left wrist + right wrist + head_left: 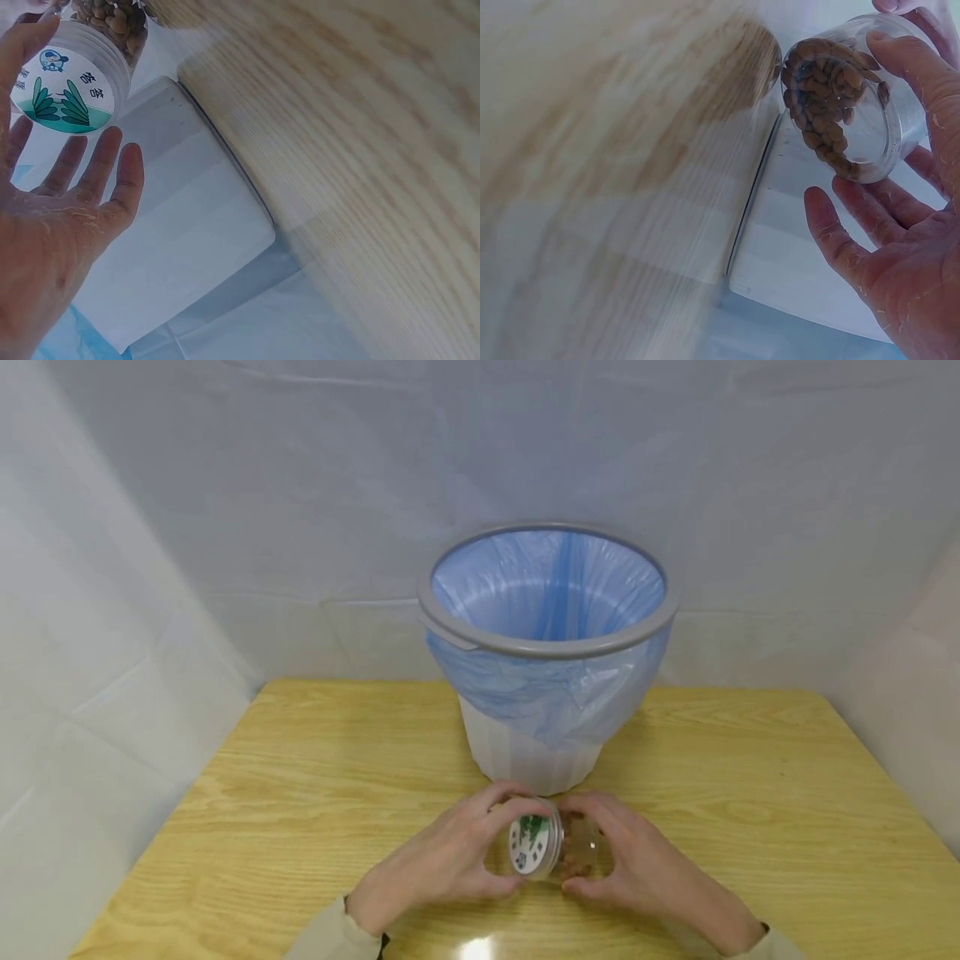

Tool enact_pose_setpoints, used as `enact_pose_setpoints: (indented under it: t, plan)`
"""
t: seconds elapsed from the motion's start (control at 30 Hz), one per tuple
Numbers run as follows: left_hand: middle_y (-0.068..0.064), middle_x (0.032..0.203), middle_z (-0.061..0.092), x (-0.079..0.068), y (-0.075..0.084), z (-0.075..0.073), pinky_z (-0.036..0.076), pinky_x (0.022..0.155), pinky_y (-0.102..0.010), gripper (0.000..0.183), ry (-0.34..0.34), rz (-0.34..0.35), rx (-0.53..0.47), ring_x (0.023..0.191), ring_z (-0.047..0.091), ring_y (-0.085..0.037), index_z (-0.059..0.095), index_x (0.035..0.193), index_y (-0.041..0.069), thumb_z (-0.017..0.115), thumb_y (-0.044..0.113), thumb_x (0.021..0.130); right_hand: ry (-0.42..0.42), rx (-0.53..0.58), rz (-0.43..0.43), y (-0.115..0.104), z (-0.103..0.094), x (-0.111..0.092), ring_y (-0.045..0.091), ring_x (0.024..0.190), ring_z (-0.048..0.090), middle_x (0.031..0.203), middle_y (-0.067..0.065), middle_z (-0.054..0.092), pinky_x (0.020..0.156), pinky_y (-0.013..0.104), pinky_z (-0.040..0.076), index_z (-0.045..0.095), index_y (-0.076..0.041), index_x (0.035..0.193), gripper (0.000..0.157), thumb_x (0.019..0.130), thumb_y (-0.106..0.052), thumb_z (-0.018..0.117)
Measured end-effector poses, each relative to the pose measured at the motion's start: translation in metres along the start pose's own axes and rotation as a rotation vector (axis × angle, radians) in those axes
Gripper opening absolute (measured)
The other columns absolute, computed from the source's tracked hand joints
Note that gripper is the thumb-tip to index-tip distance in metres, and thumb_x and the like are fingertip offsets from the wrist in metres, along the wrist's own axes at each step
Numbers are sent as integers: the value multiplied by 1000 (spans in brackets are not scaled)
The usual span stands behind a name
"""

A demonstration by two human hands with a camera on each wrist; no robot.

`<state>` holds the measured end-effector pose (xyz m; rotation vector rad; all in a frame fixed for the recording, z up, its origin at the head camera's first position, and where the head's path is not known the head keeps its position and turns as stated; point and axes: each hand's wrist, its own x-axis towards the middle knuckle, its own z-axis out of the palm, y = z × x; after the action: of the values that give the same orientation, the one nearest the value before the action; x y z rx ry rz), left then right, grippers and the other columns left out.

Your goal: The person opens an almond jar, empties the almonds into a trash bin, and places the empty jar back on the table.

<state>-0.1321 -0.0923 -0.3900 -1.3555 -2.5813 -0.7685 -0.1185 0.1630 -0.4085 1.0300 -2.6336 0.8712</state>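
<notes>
Holding the jar [577,847] sideways before the bin [525,760], close to the desk [315,793] (touching or not, hard to tell), with half-curled left hand [453,856] round lid [530,843], right hand [641,860] round base [866,135], likely for steadiness.

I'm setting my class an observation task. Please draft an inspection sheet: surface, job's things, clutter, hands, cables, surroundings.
Surface: wood-grain table, with a bright glare spot near its front edge.
Job's things: clear jar tipped on its side, lid on; brown nuts inside.
Clutter: nothing seen.
Hands: left hand grips the lid end, right hand the base end.
Cables: nothing seen.
Surroundings: white bin with blue liner stands beyond the jar; pale sheeting behind and at both sides.
</notes>
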Motion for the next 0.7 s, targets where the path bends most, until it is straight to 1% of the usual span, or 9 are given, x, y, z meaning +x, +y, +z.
enact_pose_setpoints:
  t: [0.17,0.37,0.53,0.7]
  plan:
    - [10,136,42,0,0,0,45,100,-29,81,4,-6,-10,119,47,-7,39,139,35,79,32,69,4,4,-18,0,0,0,9,115,54,127,-14,51,92,34,51,43,-28,134,80,65,-38,84]
    - [10,134,42,0,0,-1,47,98,-27,80,-12,-40,-26,117,49,-7,39,138,34,79,35,68,-9,10,7,0,-1,0,7,117,52,128,-17,51,94,33,50,44,-30,133,79,66,-40,83]
    - [11,130,43,0,1,-2,49,94,-28,80,-23,-86,-35,113,51,-8,39,136,34,79,38,67,-15,15,-10,0,-1,0,8,117,52,129,-15,51,95,33,49,43,-29,134,79,67,-39,83]
    - [10,129,44,0,3,-1,49,94,-30,81,-37,-138,-40,112,51,-8,37,137,35,77,41,67,-19,23,-8,-1,-1,1,7,117,52,128,-17,50,95,33,49,43,-30,133,78,66,-38,83]
